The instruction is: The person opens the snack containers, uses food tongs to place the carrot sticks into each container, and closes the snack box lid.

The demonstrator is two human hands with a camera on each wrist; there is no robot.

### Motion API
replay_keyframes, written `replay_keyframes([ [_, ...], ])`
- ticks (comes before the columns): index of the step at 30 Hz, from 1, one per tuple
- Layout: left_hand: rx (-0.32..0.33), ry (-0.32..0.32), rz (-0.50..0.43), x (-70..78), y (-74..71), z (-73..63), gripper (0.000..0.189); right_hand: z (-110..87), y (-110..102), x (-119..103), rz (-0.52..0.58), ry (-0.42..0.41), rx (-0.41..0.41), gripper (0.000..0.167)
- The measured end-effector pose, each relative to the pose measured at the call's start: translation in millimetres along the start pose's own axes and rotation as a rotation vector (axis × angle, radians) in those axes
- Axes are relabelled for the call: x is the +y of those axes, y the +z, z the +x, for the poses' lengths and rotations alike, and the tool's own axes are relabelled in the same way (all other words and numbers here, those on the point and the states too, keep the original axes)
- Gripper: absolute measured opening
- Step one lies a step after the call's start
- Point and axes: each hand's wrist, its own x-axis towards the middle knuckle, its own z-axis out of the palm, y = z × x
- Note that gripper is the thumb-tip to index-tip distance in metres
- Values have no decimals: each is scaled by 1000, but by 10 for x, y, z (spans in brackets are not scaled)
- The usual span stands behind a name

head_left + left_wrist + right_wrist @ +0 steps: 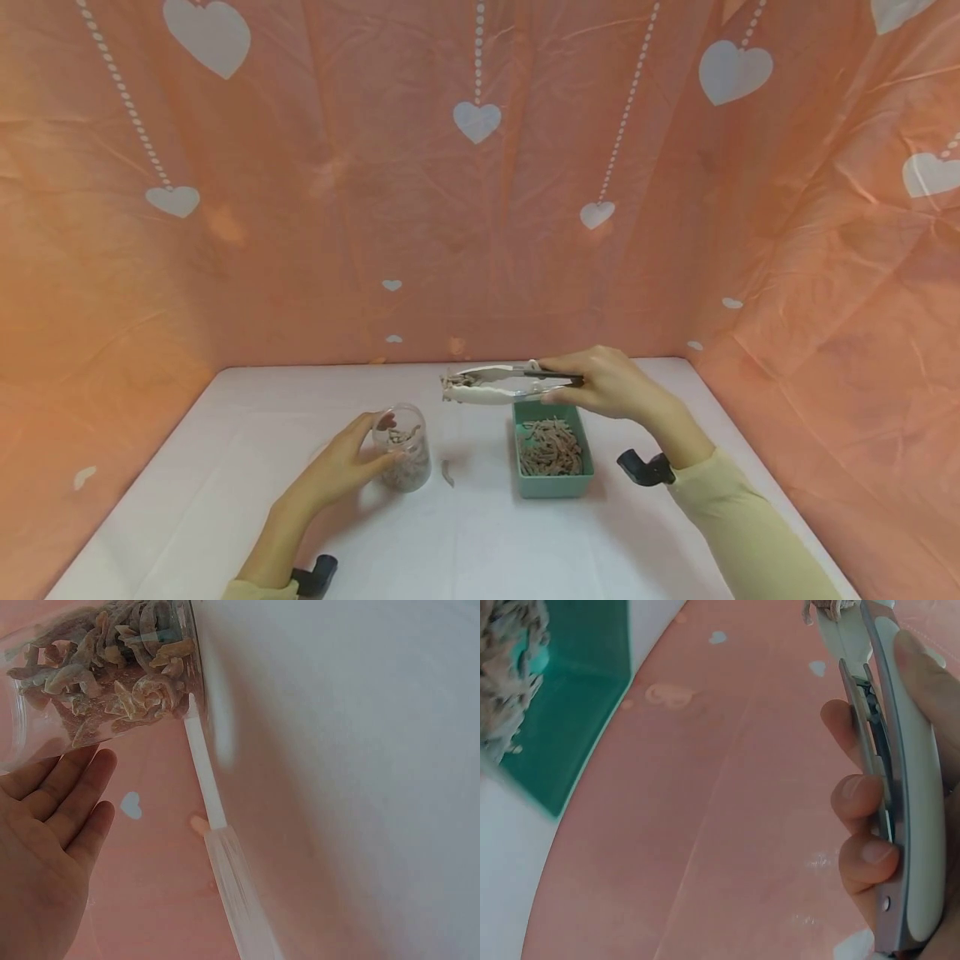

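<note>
My left hand [345, 462] holds a clear jar [406, 479] upright on the table, thumb and fingers around its side. Brown dried strips [142, 682] lie inside, seen through the wall in the left wrist view. With my right hand [611, 383] I grip white-and-grey tongs [491, 393] by their handles, fingers curled around them in the right wrist view. A bunch of strips [453, 383] is pinched at the tongs' tips, raised above the table between the jar and a green box [553, 487]. More strips [551, 450] fill the lower part of this box.
One loose strip [447, 472] lies on the white tabletop [480, 550] just right of the jar. Orange cloth [480, 250] with white hearts hangs behind the table and along both sides. Black wrist mounts [645, 468] sit at both sleeves.
</note>
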Motion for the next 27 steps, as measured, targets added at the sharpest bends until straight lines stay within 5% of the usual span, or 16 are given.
replay_keyframes([
  [27,-2,2,0,-8,-9,-5,66,545,355,-291,40,-175,-39,49],
])
